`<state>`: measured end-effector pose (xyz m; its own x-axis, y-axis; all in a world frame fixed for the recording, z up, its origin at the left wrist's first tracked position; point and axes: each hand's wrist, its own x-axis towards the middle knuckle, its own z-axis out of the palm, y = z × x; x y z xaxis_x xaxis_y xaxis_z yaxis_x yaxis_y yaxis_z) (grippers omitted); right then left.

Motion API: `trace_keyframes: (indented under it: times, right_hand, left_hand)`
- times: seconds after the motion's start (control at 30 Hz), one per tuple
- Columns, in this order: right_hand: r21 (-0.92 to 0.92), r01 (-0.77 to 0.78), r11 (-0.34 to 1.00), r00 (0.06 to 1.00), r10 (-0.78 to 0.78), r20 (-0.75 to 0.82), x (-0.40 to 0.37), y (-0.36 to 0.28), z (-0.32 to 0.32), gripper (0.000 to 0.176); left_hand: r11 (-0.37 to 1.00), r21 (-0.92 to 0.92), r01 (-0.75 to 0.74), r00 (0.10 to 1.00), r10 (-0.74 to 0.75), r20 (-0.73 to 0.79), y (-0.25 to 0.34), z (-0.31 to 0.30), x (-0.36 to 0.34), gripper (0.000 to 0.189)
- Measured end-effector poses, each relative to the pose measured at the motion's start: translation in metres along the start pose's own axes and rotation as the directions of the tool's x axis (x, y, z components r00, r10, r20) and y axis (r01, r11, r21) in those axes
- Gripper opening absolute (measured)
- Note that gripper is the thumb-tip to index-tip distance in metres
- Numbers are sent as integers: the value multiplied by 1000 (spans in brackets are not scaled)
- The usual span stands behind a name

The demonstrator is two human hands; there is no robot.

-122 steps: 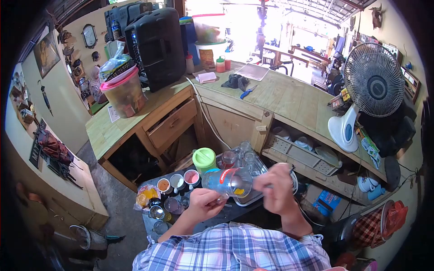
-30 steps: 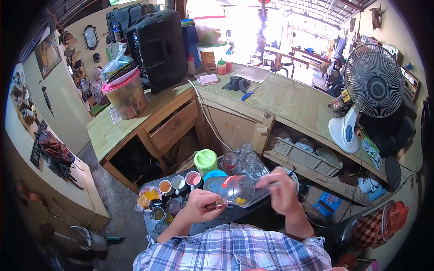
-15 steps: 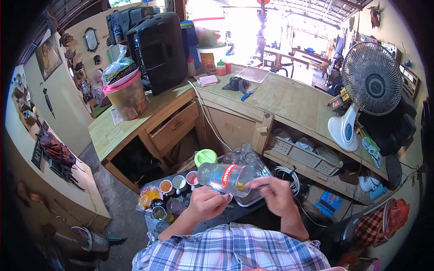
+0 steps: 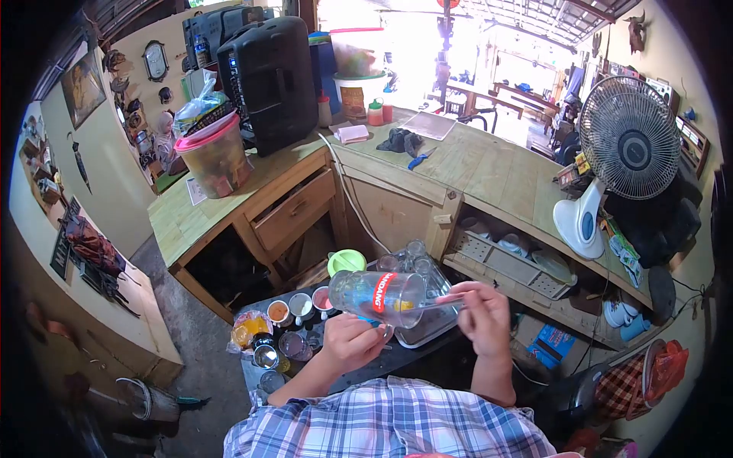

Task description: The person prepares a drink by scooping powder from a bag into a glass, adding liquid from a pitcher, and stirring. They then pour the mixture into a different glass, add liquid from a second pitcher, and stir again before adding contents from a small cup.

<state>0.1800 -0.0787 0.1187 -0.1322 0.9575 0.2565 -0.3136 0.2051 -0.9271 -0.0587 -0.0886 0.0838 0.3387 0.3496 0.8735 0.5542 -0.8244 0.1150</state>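
Note:
My left hand (image 4: 353,341) is closed round the handle of a large clear glass mug (image 4: 343,290) with a red lettered label. The mug is tipped onto its side, its mouth toward the right. Between the fingers of my right hand (image 4: 482,317) is the slim handle of a long spoon (image 4: 439,302), which reaches into the mouth. A small yellow lump (image 4: 403,305) shows at the spoon's far end, inside the glass. Beyond the mug is a light green lid (image 4: 347,262). Cups with orange (image 4: 279,311), white (image 4: 301,306) and pinkish contents stand to the left.
A metal tray (image 4: 431,330) with upturned glasses lies beyond my hands on the dark low table (image 4: 256,374). Farther off is a wooden counter (image 4: 489,164) with a black speaker (image 4: 267,88), a pink-lidded tub (image 4: 214,160) and a fan (image 4: 630,145). A person (image 4: 166,141) is at far left.
My right hand has moved right and slightly up, drawing the spoon outward. The mug has shifted a little left and up, still held on its side by my left hand.

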Motion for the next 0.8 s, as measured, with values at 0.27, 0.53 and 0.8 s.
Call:
trace_keyframes:
  times: [0.27,0.53,0.8]
  right_hand:
    - [134,208,969,971,-220,88,1,12,-21,50]
    - [-266,624,735,780,-564,271,9,-5,-8,43]
    - [-514,661,547,747,-544,382,18,-14,-6,29]
  left_hand:
    - [998,-37,43,999,-44,-25,-5,-4,-6,18]
    - [994,-58,90,995,-88,39,-8,-5,-12,17]
    - [950,-165,265,962,-249,114,-9,-12,-19,19]
